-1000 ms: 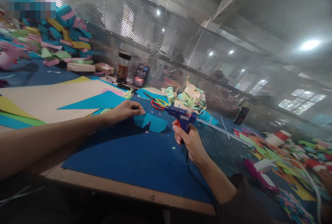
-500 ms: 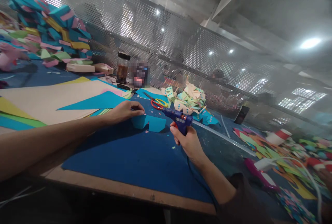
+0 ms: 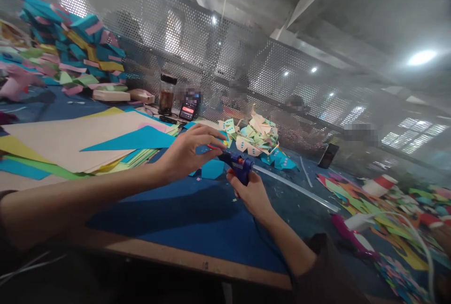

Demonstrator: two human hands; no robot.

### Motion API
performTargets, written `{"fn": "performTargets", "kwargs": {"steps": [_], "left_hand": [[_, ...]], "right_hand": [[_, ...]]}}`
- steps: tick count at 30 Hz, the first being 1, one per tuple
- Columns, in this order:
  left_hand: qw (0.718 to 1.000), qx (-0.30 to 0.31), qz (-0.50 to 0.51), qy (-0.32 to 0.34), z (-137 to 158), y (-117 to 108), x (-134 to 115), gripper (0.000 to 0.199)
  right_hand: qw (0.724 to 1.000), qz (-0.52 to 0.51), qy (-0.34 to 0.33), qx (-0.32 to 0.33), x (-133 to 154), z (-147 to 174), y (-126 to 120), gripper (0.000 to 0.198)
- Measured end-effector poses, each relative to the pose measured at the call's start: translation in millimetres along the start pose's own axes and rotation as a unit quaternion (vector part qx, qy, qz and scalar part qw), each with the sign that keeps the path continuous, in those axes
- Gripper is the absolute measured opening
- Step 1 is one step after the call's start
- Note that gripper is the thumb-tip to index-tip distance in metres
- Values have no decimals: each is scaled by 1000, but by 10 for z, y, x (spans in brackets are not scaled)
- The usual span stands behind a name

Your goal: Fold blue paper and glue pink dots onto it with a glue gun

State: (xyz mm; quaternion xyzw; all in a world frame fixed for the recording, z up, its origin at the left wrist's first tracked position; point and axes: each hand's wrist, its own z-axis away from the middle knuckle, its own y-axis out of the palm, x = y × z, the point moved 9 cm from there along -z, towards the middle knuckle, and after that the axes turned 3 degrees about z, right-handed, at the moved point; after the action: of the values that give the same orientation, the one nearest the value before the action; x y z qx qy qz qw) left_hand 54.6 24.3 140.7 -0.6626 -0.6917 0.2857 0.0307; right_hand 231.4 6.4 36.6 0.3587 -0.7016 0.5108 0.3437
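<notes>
Resting in the right hand (image 3: 255, 197), at the centre of the frame: one blue glue gun (image 3: 242, 167), its handle enclosed by curled fingers. The nozzle end is pointed left and slightly up the frame; the handle is directed downward. The long axis is slanted from upper left to lower right, and is extended by a clear glue stick (image 3: 294, 186) projecting from the rear.

Left hand (image 3: 188, 154): held left of centre, its fingertips beside the nozzle, thumb and fingers separated by a narrow gap; whether anything is pinched there cannot be told.

Blue paper piece (image 3: 212, 169): laid below the left fingertips, partly covered by the hand.

Scissors (image 3: 226, 144): mostly hidden behind the same hand; yellow and red are shown at the handles.

Paper sheets (image 3: 66, 137): stacked at the left, topped by a blue triangle (image 3: 136, 138).

Cut paper pieces (image 3: 259, 131): heaped just above and right of centre.

Lidded jar (image 3: 167, 95) and lit phone (image 3: 190, 106): stood upright, upper centre-left.
</notes>
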Motion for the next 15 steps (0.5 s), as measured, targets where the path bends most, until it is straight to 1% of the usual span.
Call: {"fn": "performTargets", "kwargs": {"steps": [4,9,15], "left_hand": [[1000,3,-8,-3,9,59,-3,13],[999,3,-26,27,45,79,-56,13],[998,3,-48,28,79,99,-46,10]], "right_hand": [[999,29,-17,-6,-35,-15,3,32],[998,55,-38,-12,-34,-9,21,34],[998,39,-57,-12,-10,7,40,30]]}}
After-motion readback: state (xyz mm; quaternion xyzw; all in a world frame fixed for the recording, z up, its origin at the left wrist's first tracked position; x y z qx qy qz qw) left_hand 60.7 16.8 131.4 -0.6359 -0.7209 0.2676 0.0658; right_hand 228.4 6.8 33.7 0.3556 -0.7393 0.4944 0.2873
